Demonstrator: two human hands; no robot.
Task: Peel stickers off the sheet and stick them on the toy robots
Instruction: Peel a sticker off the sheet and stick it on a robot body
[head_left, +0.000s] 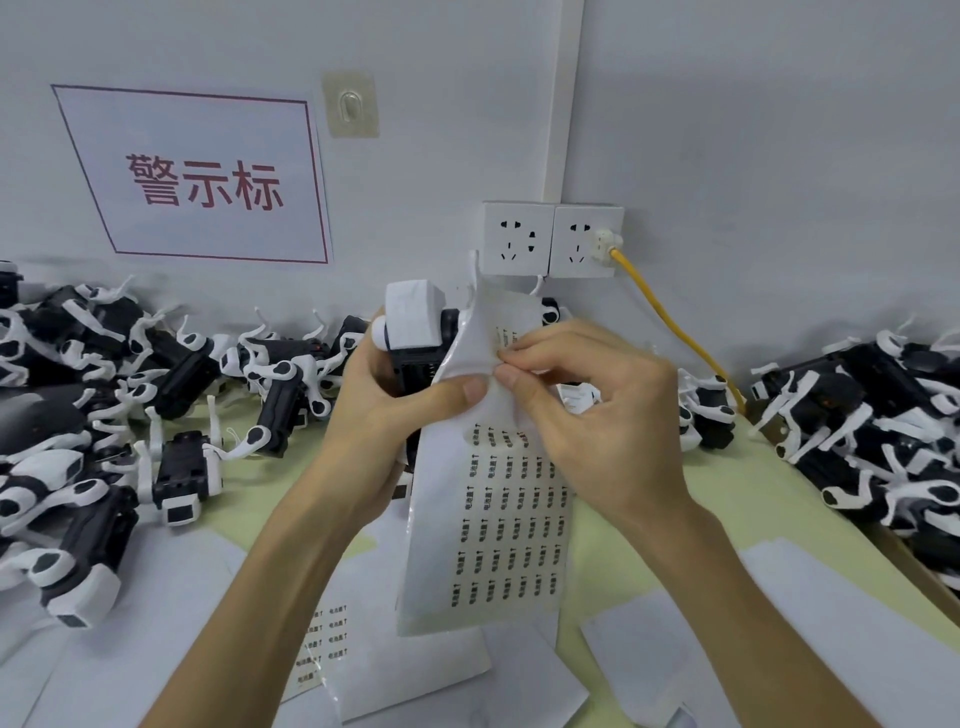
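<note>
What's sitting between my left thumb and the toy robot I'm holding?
The sticker sheet: in the head view, the thumb of the left hand presses it against the toy robot.

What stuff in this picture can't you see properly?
Head view: the toy robot is mostly hidden behind the left hand and sticker sheet.
Head view: whether a sticker has lifted; the right hand covers that spot.
Head view: sticker print, too small to read.
Head view: robot piles, cut off by both side edges.

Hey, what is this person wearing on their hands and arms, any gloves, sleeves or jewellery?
No gloves on the left hand or right hand. No rings, watch or bracelet show. Both forearms are bare, no sleeve in view.
</note>
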